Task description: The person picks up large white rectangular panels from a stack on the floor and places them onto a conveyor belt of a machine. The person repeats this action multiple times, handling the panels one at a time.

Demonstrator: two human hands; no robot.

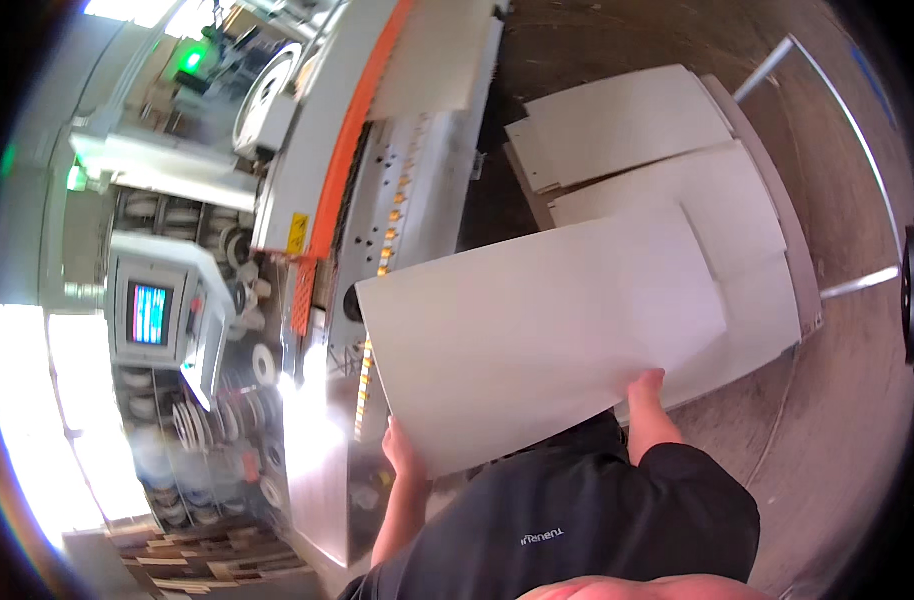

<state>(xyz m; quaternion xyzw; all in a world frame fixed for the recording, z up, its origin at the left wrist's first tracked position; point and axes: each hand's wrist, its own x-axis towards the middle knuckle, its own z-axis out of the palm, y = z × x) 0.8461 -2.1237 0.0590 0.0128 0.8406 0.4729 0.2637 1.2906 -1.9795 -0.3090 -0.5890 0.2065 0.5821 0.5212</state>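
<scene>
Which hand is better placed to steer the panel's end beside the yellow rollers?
Probably the left hand: it holds the white panel nearest the yellow rollers; the right hand is farther off.

Flat white rectangular panel, aslant, mid-view.

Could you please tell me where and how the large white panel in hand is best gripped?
The white panel is probably best gripped along its near long edge, coming from the near side, at two well-spaced spots, because it is broad and flat with no visible handle.
</scene>
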